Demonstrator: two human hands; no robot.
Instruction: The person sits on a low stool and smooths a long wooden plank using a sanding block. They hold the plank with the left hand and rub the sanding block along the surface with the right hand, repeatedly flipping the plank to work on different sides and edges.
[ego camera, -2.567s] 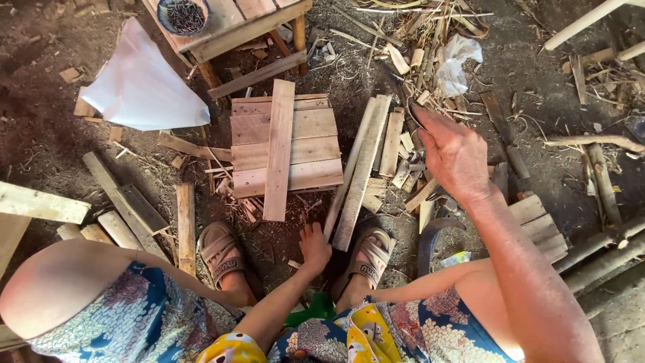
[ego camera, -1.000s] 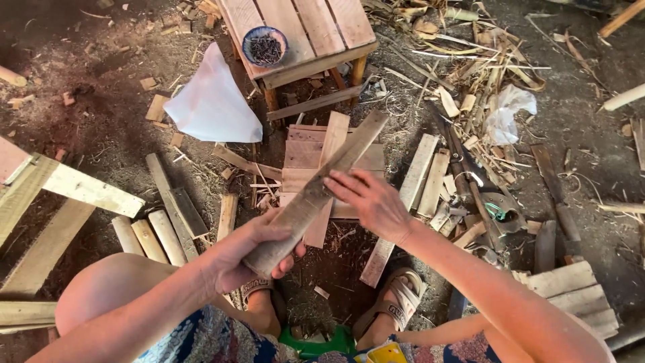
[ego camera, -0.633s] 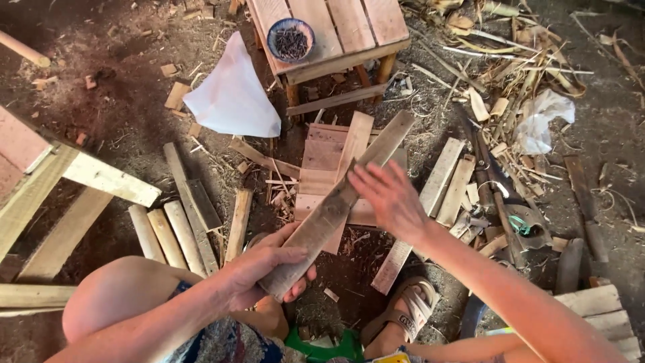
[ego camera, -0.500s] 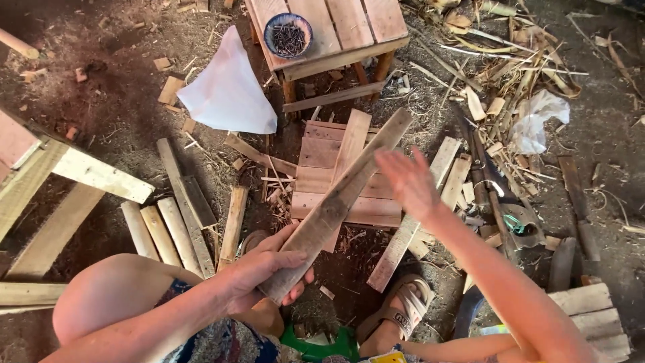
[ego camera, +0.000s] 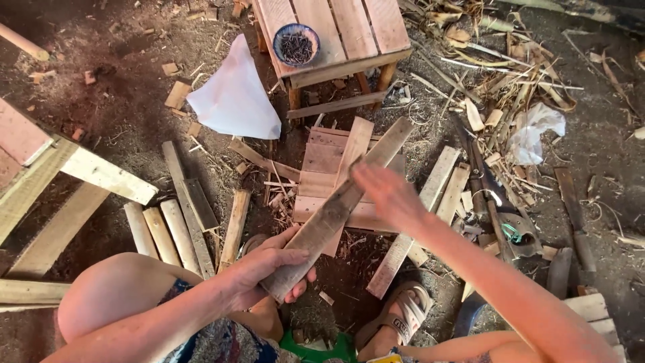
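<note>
Gripping the lower end of a weathered wooden slat (ego camera: 336,208), your left hand (ego camera: 265,265) clamps it while your right hand (ego camera: 390,195) lies open-fingered against its upper half.

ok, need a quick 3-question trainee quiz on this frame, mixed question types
1. True or false: the left hand grips the near end of the long weathered slat.
2. What sits on the small slatted stool? A) a hammer B) a blue bowl of dark nails C) a saw
3. Fill in: the right hand is ____, fingers spread, over the slat's middle.

Key: 1 true. 2 B, the blue bowl. 3 open; blurred, so contact is unclear.
</note>
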